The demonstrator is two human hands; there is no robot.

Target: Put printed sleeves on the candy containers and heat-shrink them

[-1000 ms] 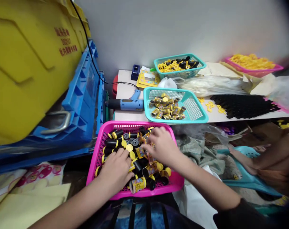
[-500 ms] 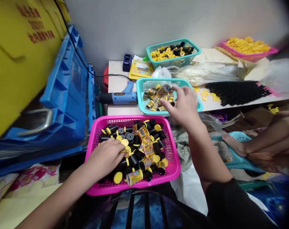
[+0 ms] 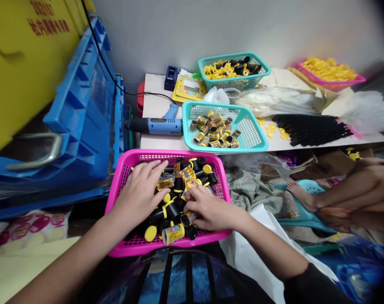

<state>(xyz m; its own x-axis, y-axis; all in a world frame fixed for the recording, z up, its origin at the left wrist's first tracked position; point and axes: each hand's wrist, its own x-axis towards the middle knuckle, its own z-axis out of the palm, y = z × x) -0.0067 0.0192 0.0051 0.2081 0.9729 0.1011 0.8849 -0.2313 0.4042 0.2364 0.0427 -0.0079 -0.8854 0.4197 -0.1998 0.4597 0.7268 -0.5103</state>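
- Setting: white bench (image 3: 156, 84) against a wall, with a blue crate (image 3: 80, 109) at left.
- Left hand (image 3: 137, 194): open, fingers spread, resting on the pile.
- Right hand (image 3: 207, 213): fingers partly curled beside a small canister; whether it grips cannot be told.
- Canisters (image 3: 173, 234): black cylinders, some with printed yellow labels, lying loose in a pink basket (image 3: 147, 154) with yellow caps (image 3: 150, 233).
- Handling: likely light, stiff plastic; round bodies may roll. Take hold around the body.
- Beyond: teal basket (image 3: 225, 150) of labelled canisters on the bench, beside a glue gun (image 3: 153, 125).
- Far right: a co-worker's hands (image 3: 353, 194), apart from the basket.
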